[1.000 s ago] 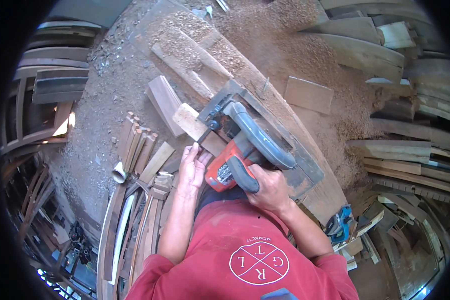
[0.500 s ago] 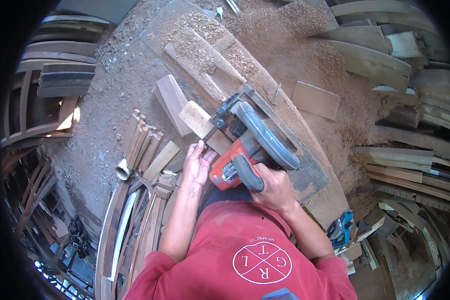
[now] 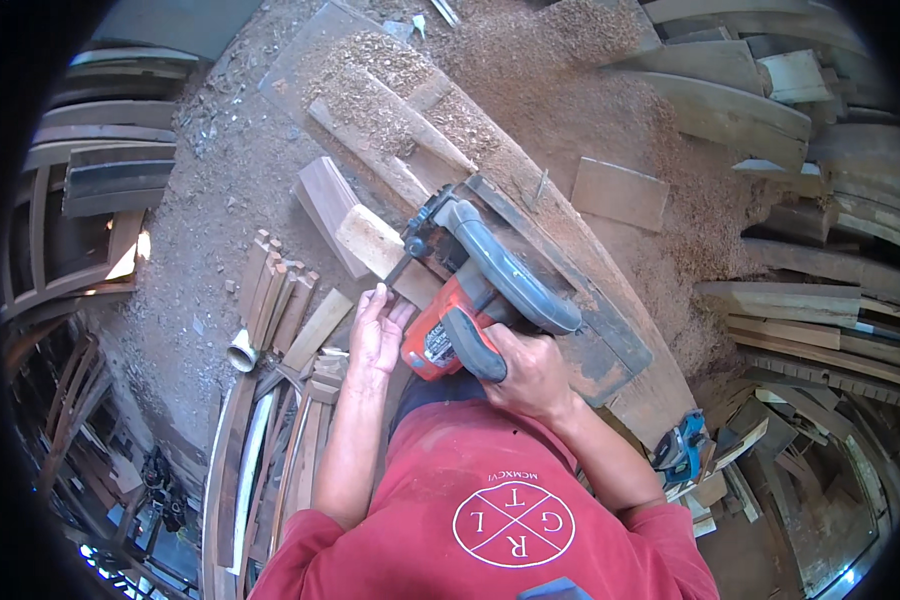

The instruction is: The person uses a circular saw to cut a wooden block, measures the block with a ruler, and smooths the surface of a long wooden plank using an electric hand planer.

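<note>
A circular saw [image 3: 440, 330] with an orange motor housing and a long, dark curved guard [image 3: 515, 275] rests on a wide plank [image 3: 630, 300]. My right hand [image 3: 530, 370] is wrapped round its black rear handle. My left hand [image 3: 378, 335], palm up, has thumb and fingers curled at the near end of the saw's dark guide bar [image 3: 400, 270]; the fingers are partly hidden. A short brown wood piece [image 3: 417, 285] lies under the bar beside the saw. A pale block [image 3: 368, 240] sits just beyond the bar.
Stacked boards [image 3: 330, 205] lie beyond my left hand. Bundled sticks [image 3: 275, 300] and a white pipe end [image 3: 241, 352] are at left. Sawdust [image 3: 380, 70] covers the far plank. A blue power tool [image 3: 682, 445] lies at right, near piled timber [image 3: 790, 300].
The view has shifted slightly, so the surroundings, saw and hands appear moved together a little to the left. Both hands keep much the same places at the saw.
</note>
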{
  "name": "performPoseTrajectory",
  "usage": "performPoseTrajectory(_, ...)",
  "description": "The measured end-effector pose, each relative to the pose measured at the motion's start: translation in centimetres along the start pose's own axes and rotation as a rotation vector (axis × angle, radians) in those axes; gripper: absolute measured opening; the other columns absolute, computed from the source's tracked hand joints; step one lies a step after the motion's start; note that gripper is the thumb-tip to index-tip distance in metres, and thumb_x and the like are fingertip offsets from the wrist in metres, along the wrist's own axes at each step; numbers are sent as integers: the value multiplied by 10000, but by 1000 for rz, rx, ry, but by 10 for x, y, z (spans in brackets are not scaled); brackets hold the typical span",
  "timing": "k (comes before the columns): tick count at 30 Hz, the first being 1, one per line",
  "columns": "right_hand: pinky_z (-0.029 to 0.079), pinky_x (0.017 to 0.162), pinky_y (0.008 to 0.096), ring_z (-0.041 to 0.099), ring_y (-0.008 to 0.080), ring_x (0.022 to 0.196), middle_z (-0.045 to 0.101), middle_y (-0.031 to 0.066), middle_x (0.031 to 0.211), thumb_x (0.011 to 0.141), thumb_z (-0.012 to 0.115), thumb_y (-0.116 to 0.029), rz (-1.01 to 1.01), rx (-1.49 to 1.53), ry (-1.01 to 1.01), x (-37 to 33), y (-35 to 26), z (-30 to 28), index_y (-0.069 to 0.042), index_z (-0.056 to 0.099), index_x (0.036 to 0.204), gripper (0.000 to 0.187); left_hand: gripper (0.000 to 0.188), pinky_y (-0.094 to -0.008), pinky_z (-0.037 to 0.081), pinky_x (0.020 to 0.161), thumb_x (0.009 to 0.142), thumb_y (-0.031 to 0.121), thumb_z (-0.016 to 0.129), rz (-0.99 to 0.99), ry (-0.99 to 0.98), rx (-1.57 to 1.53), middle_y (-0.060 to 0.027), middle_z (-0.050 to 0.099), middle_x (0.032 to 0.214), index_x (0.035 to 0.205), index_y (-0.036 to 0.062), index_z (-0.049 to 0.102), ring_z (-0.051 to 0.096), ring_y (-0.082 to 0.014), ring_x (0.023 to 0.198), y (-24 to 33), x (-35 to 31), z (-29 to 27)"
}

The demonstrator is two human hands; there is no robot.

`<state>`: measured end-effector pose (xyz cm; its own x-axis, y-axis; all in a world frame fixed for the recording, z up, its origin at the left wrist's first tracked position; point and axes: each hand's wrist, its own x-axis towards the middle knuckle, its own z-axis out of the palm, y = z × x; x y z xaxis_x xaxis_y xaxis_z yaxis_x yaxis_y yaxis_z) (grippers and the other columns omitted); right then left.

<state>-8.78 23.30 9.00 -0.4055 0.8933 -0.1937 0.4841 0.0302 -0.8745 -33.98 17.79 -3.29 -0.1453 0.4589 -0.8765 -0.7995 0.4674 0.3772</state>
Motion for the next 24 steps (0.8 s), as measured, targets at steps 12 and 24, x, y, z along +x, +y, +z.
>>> performPoseTrajectory(12, 527, 566, 461, 674, 377, 651, 630, 165, 713, 777, 744, -77, -3, 23, 9, 17, -4, 4, -63, 589, 895, 195, 179, -447, 522, 1002, 1013, 236, 695, -7, 11, 17, -31, 594, 994, 980, 124, 560, 640, -233, 1029, 15, 11, -3)
performPoseTrajectory(24, 510, 555, 461, 671, 379, 650, 621, 161, 703, 789, 748, -85, -28, 48, 33, 32, -8, 11, -67, 573, 890, 202, 158, -476, 513, 1042, 1017, 212, 687, 3, -27, 6, -56, 625, 1040, 990, 123, 560, 648, -272, 1094, 31, 16, -3)
